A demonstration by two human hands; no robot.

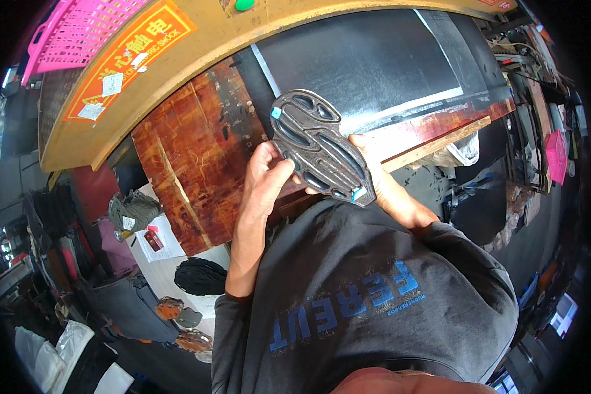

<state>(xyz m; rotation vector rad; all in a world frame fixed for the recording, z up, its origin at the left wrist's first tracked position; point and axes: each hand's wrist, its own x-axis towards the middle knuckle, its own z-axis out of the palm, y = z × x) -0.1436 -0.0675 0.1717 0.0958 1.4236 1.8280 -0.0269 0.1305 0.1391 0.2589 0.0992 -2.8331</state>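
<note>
Up in front of my chest I hold a dark, sole-shaped cutting die (322, 148) of metal-looking ribs with long rounded hollows between them. It is tilted, its wider end toward the far left and its narrow end toward my right. A small blue-green patch sits near each end. My left hand (267, 178) grips its left edge, thumb on the face and fingers curled beneath. Against the opposite edge is my right hand (379, 178), thumb at the rim, the other fingers mostly hidden behind the die.
Beyond the die lie a scratched red-brown board (197, 157) and a black sheet (368, 65) with pale edges. A yellow machine beam (217, 43) spans the far side, with a pink basket (79, 33) above it. A side table (184, 272) at left carries papers and a black bundle (200, 276).
</note>
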